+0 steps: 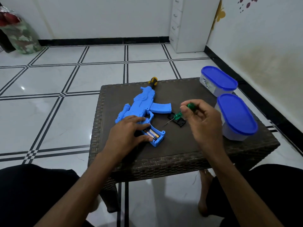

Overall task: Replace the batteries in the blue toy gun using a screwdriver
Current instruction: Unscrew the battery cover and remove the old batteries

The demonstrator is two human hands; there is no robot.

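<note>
Brown woven desk [180, 154], low, standing on white tiled floor; carries all items below.

Blue toy gun [144, 102]: lies flat on the desk's left half, muzzle away from the person, grip end nearest. Battery compartment in the grip is uncovered.

Two lidded tubs [236, 117], blue tops, near the desk's right edge; contents cannot be made out.

Left hand [129, 135]: fingers spread and fairly straight, resting on the gun's grip beside the open compartment, steadying it.

Right hand [200, 118]: raised above the desk, fingers curled round the green screwdriver [178, 115], tip slanting down toward the desk.

Black cover [177, 121]: lies on the desk under the screwdriver, apart from the gun, partly hidden by hand and tool.

Batteries [151, 133]: two visible, seated in the compartment; whether old or new cannot be told.

Step, as judged: cover is off, cells exposed; exchange or refitting is in hand. Next move likely calls for setting the tool aside or lifting the cells out with a fingertip.

Unclear: the screw is not visible; a yellow-black handle [153, 81] beyond the muzzle is partly hidden by the gun.
</note>
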